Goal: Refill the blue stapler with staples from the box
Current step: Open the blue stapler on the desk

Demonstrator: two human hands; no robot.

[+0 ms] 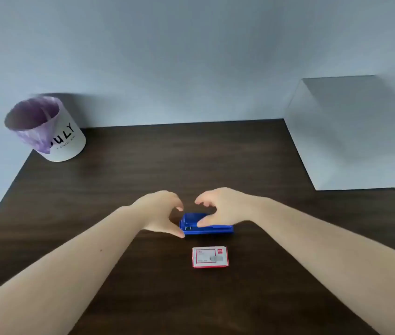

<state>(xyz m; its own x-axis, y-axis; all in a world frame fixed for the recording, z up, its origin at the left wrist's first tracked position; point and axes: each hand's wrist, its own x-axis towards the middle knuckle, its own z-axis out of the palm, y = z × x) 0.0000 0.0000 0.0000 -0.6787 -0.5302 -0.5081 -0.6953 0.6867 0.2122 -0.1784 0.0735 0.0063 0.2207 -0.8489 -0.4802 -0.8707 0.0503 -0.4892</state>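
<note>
The blue stapler (pixel 215 229) lies flat on the dark wooden table (pixel 143 165), its long side toward me. My left hand (pixel 160 212) curves around its left end, thumb tip touching the front left corner, fingers spread. My right hand (pixel 223 209) reaches over the stapler from the right, thumb resting on its top, fingers arched above the back. Neither hand has closed on it. The small red and white staple box (pixel 210 257) sits shut on the table just in front of the stapler, apart from both hands.
A white cylindrical bin (pixel 46 129) lined with a purple bag stands at the table's far left corner. A white box-shaped unit (pixel 351 134) fills the far right. A pale wall runs behind the table.
</note>
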